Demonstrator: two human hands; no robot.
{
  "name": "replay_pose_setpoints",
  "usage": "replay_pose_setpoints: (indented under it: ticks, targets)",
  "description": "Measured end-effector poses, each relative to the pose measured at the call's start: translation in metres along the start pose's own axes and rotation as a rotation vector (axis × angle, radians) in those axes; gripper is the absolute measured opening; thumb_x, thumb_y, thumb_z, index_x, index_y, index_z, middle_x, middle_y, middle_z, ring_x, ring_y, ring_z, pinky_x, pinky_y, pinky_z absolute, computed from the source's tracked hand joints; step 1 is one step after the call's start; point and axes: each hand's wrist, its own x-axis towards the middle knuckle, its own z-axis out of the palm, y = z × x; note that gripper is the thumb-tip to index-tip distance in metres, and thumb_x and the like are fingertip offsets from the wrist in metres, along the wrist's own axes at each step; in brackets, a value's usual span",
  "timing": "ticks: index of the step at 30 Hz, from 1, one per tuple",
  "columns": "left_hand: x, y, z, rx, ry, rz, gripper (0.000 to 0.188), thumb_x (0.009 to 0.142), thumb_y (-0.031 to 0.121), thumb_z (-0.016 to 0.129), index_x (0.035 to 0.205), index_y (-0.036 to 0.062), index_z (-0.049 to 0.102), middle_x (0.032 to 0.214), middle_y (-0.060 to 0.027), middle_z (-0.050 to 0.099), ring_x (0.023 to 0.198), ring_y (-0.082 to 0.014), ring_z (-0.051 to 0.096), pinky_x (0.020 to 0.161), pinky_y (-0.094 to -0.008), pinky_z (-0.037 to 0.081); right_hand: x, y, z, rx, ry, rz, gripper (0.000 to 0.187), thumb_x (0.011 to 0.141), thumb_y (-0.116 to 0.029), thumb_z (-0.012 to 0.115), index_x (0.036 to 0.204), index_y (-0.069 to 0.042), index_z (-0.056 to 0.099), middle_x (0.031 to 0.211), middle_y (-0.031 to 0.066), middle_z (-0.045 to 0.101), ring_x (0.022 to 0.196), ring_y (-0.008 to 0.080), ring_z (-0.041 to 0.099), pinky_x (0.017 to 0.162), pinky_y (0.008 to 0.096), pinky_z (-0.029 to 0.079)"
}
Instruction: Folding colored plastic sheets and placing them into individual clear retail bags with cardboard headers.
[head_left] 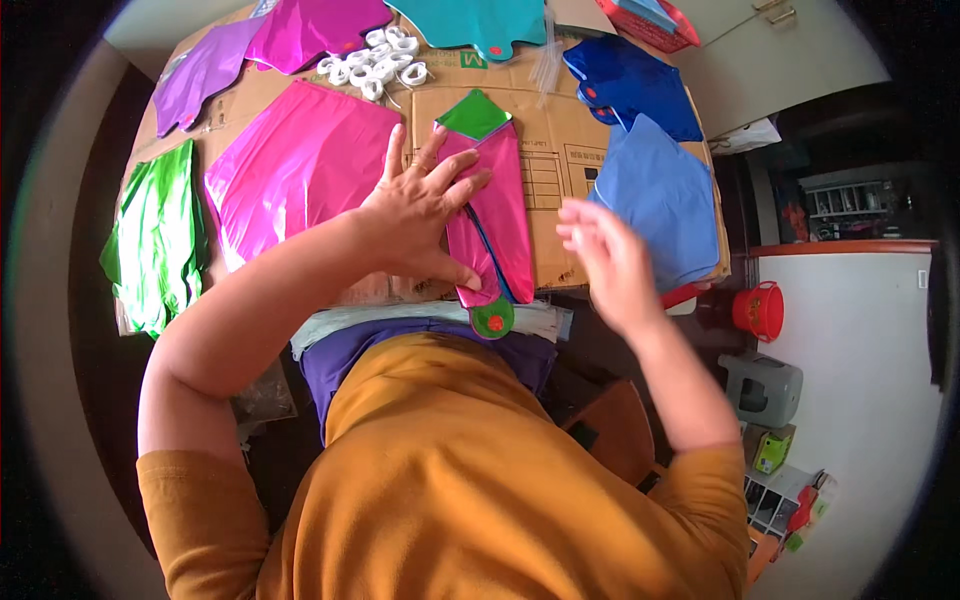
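My left hand lies spread on a folded, flat foil balloon, pressing it against the cardboard. The balloon is glossy pink, with a green pointed tip at its far end. A dark blue line runs along it, and a round green tab with a red dot hangs at the near edge. To its right, my right hand is raised, fingers loosely stretched, holding nothing visible. Beside that hand is a light blue flat sheet. Left of the folded balloon lies a larger pink foil sheet, partly covered by my left forearm.
Flattened cardboard covers the table. Around its edges lie green foil, purple foil, magenta foil, teal foil and dark blue foil. Several white ribbon rolls and clear thin strips sit at the back.
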Motion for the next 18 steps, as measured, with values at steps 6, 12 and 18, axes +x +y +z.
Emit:
replay_pose_setpoints:
  ticks: [6, 12, 18]
  targets:
    - [0.01, -0.004, -0.003, -0.081, 0.018, -0.007, 0.12, 0.051, 0.085, 0.061, 0.14, 0.0099, 0.035, 0.141, -0.0149, 0.033, 0.14, -0.0435, 0.013, 0.106, -0.0711, 0.003, 0.079, -0.009, 0.003, 0.393, -0.276, 0.726, 0.027, 0.088, -0.017, 0.064, 0.108, 0.001, 0.059, 0.099, 0.0084, 0.064, 0.081, 0.0149, 0.063, 0.071, 0.0292, 0.054]
    - [0.002, -0.009, 0.006, -0.247, 0.207, 0.033, 0.118, 0.048, 0.079, 0.07, 0.138, 0.0108, 0.036, 0.14, -0.0146, 0.034, 0.139, -0.0435, 0.014, 0.108, -0.0685, 0.005, 0.094, -0.011, 0.022, 0.444, -0.34, 0.773, 0.013, 0.083, -0.017, 0.068, 0.09, -0.007, 0.064, 0.08, 0.0036, 0.067, 0.065, 0.0132, 0.063, 0.058, 0.0273, 0.051]
    - [-0.014, -0.005, -0.011, -1.267, 0.633, -0.301, 0.092, 0.071, 0.038, 0.082, 0.14, 0.0035, 0.032, 0.141, -0.0177, 0.038, 0.132, -0.0301, 0.036, 0.11, -0.0427, 0.032, 0.067, -0.014, 0.034, 0.58, -0.106, 0.394, 0.012, 0.084, -0.01, 0.065, 0.091, 0.0, 0.067, 0.083, 0.0037, 0.068, 0.07, 0.0079, 0.06, 0.065, 0.0237, 0.047]
